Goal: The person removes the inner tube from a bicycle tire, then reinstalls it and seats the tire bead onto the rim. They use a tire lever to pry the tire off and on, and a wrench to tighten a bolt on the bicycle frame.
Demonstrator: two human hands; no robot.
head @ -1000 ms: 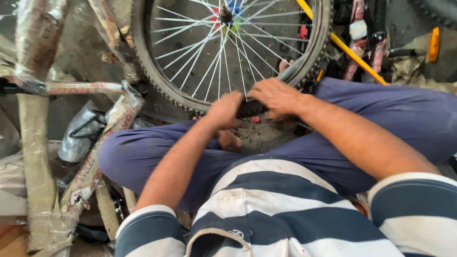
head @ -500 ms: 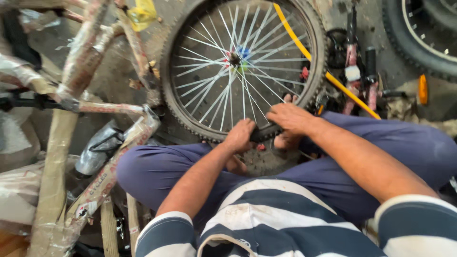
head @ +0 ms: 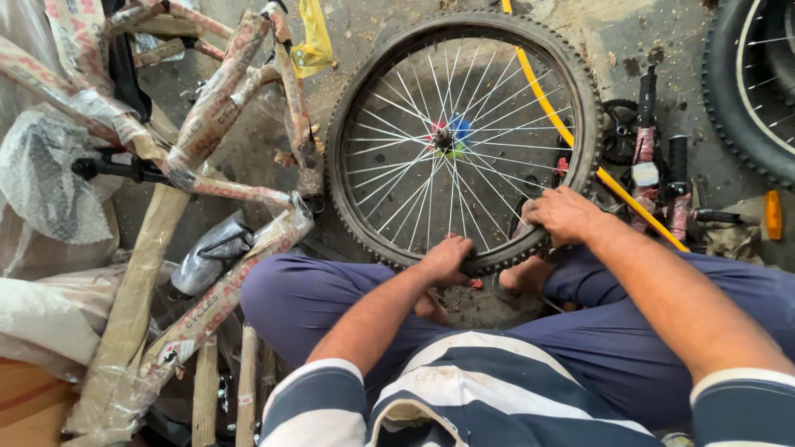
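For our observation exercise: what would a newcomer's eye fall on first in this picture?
The spoked bicycle wheel with its knobby tyre lies flat on the floor at centre, and the left hand and right hand press on its near edge. To the left leans a paper-wrapped bicycle frame.

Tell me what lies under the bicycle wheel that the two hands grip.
Under the bicycle wheel, through the spokes, shows dirty concrete floor and a yellow strip. The left hand and right hand cover the near rim; the bare feet sit below it.
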